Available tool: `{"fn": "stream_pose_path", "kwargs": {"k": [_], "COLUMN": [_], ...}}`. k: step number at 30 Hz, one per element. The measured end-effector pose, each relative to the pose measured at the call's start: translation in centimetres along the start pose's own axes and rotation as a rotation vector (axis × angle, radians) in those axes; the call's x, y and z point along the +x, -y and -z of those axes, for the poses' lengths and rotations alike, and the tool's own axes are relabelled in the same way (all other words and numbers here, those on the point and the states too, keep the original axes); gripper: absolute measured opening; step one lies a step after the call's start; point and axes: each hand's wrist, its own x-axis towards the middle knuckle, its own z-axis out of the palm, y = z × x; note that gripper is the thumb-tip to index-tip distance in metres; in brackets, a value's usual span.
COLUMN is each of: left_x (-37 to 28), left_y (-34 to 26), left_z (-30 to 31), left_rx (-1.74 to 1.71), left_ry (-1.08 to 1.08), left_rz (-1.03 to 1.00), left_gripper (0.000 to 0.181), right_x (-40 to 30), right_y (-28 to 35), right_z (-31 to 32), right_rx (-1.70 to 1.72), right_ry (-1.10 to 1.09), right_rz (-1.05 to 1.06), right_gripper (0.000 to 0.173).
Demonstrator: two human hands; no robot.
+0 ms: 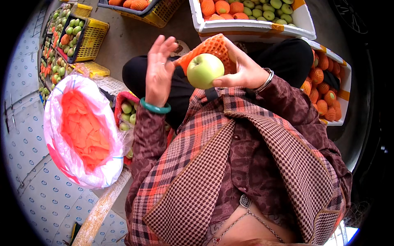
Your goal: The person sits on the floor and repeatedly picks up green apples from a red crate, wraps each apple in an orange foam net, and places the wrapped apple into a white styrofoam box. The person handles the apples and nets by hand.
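My right hand [241, 66] holds a pale green apple [205, 71], its thumb pressed on the near side of the fruit. Behind the apple, an orange foam net sleeve [207, 46] spreads from my right fingers toward the left. The sleeve partly wraps the back of the apple, while the front is bare. My left hand [158, 69] is raised beside it, palm exposed and fingers extended, slightly blurred. Its thumb is at the left end of the sleeve. To the left, a white plastic bag [115, 167] stands open, full of orange foam sleeves [83, 129].
A white foam box [252, 29] ahead holds bare and sleeved apples. Another foam box [346, 92] at right holds sleeved ones. Yellow crates [92, 40] of apples line the left. A red-lined container [118, 107] sits beside the bag; a worn pole [101, 209] is near it.
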Motion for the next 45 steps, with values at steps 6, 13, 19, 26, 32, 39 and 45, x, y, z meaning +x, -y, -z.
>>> {"fn": "stream_pose_path", "kwargs": {"k": [6, 13, 19, 26, 32, 39, 45], "left_x": [1.0, 0.5, 0.1, 1.7, 4.4, 5.8, 7.0], "left_y": [5.3, 3.8, 3.3, 2.6, 3.9, 5.5, 6.0], "left_z": [0.7, -0.5, -4.4, -4.0, -5.5, -5.9, -6.9], "left_rx": [-0.875, -0.502, 0.433, 0.423, -0.188, -0.586, -0.763], "left_ry": [0.32, -0.097, -0.349, -0.282, -0.199, -0.215, -0.224], "left_rz": [0.401, 0.208, -0.125, -0.328, -0.084, 0.282, 0.563], "left_gripper": [0.048, 0.022, 0.018, 0.028, 0.035, 0.044, 0.052], "right_x": [0.1, 0.7, 1.7, 1.9, 2.1, 4.1, 6.5], "right_y": [0.5, -1.0, -3.1, -2.5, -3.0, -1.9, -2.9], "right_z": [0.1, 0.9, 1.5, 2.4, 1.3, 0.9, 3.6], "right_rx": [0.201, -0.133, -0.546, 0.002, -0.387, -0.546, -0.447], "right_ry": [0.086, -0.084, -0.364, -0.204, -0.243, -0.43, -0.581], "right_rz": [-0.114, -0.021, 0.135, 0.139, 0.249, 0.441, 0.452], "right_gripper": [0.082, 0.073, 0.063, 0.059, 0.057, 0.036, 0.032]}}
